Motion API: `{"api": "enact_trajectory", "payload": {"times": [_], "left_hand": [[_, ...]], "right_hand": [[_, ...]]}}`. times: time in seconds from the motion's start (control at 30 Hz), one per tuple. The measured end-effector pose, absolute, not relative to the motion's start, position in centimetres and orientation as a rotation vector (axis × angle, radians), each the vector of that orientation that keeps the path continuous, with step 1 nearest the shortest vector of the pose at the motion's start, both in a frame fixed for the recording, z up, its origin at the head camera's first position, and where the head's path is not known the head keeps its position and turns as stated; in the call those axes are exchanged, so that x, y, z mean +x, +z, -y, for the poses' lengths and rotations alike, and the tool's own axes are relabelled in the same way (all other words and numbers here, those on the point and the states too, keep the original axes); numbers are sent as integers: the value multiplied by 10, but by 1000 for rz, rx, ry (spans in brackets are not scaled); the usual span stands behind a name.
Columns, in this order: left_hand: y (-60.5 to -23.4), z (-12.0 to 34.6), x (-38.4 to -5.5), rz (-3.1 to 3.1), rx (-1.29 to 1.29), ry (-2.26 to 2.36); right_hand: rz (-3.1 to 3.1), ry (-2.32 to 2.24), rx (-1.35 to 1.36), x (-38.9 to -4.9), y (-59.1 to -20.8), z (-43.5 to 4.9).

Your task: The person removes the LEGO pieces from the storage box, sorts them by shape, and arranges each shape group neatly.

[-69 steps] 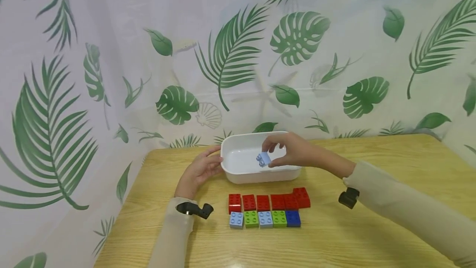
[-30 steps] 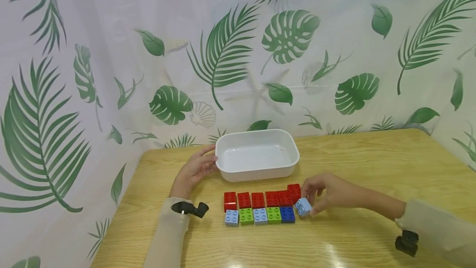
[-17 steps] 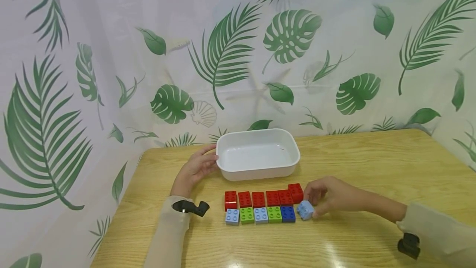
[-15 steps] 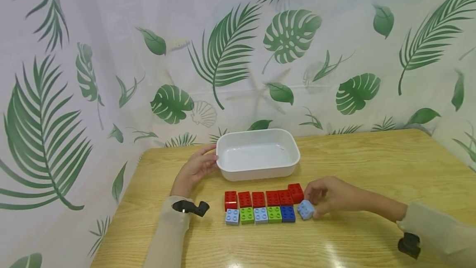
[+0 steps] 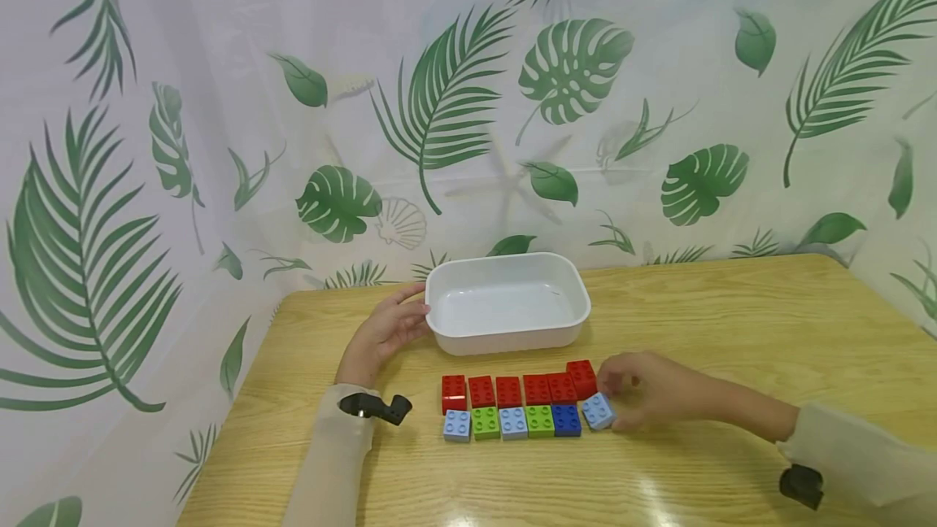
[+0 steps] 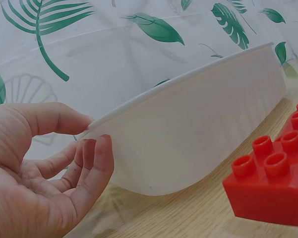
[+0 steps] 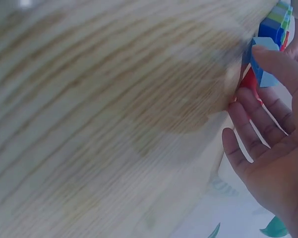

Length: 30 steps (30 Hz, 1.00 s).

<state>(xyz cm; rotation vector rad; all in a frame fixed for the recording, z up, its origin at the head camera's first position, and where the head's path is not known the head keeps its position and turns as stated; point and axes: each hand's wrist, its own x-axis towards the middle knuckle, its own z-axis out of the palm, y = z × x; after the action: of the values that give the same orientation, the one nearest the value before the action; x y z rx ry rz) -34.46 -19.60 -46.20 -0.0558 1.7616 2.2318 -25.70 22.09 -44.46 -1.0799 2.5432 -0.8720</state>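
My right hand pinches a light blue building brick at the right end of the front row, the brick turned at an angle to the dark blue brick beside it. In the right wrist view, the thumb lies against the light blue brick while several other fingers extend loosely. At the back, my left hand holds the left end of a white plastic tub. Its fingertips meet the tub's rim and outer wall in the left wrist view. The tub's inside shows no bricks.
Behind the front row of light blue, green and dark blue bricks runs a row of red bricks, the rightmost set farther back. The wooden table reaches a leaf-patterned curtain. Black wrist cameras sit on both sleeves.
My right hand has brought the light blue brick from above the tub to the row's right end, then turned it studs up, closer to the dark blue brick. The left hand stays at the tub.
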Motion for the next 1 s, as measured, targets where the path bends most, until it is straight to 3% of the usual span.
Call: {"api": "enact_trajectory", "payload": {"times": [1.0], "left_hand": [[-464,198,-346,-1782,-42,2212]], "right_hand": [[-2646,-674,-1179,-252,-439,-209]]}}
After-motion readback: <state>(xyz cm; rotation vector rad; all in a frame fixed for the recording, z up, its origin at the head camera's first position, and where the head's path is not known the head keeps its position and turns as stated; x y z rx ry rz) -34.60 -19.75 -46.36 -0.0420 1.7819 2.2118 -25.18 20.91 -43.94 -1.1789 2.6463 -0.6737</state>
